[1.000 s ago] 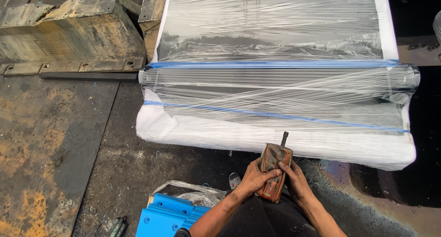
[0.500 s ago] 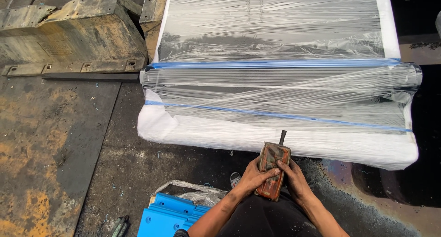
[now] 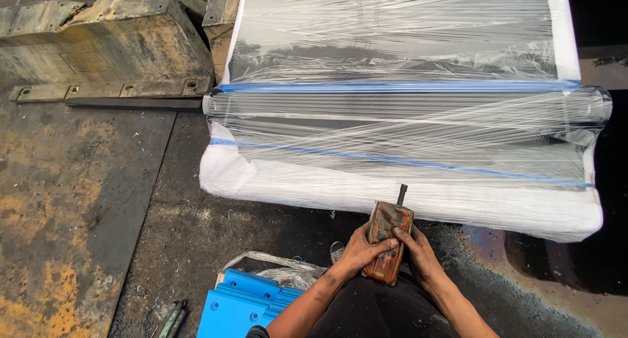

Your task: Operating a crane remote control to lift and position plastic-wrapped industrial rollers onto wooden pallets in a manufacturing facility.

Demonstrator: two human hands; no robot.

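left hand [image 3: 356, 253] + right hand [image 3: 415, 251]: both clasp grimy remote control [image 3: 388, 241] | remote upright between palms, near wrapped bundle [image 3: 405, 115]

The dark, grimy concrete floor [image 3: 196, 233] carries everything here, with rust-yellow stained steel plates [image 3: 59, 220] covering its left side. A large bundle wrapped in clear stretch film with white padding and blue tape lines [image 3: 405, 128] lies across the middle. At the upper left sits a worn, rusty steel block with a bolted base flange [image 3: 104, 43]. Near the bottom edge lie bright blue plastic pieces [image 3: 242, 305] beside crumpled clear plastic film [image 3: 281, 269].
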